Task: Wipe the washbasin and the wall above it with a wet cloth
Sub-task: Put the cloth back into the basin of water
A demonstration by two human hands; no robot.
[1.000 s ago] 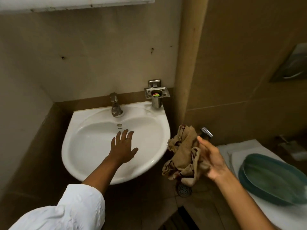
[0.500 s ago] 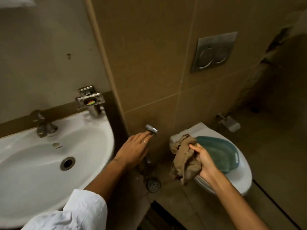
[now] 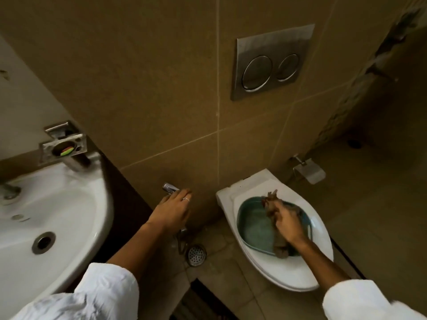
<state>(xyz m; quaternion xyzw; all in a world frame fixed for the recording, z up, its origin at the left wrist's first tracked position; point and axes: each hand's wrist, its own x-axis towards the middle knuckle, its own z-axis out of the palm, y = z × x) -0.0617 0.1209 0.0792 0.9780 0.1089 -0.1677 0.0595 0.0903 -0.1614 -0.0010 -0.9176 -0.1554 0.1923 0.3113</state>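
Note:
The white washbasin (image 3: 76, 218) fills the lower left, its tap (image 3: 9, 192) blurred at the left edge. My right hand (image 3: 288, 227) grips the crumpled brown cloth (image 3: 271, 206) and holds it down in a teal basin (image 3: 254, 229) that rests on the closed white toilet lid (image 3: 321, 241). My left hand (image 3: 172, 211) reaches to the chrome spray nozzle (image 3: 170, 188) mounted low on the brown tiled wall, fingers resting over it. I cannot tell whether the fingers are closed around it.
A metal holder (image 3: 63, 146) with a coloured item inside hangs above the washbasin's right corner. A steel flush plate (image 3: 270, 63) sits on the wall above the toilet. A floor drain (image 3: 196, 255) lies between washbasin and toilet. A paper holder (image 3: 308, 170) is right of the toilet.
My view has swung right from the washbasin to the toilet. My left hand left the washbasin and reached the spray nozzle. My right hand lowered the cloth into the teal basin.

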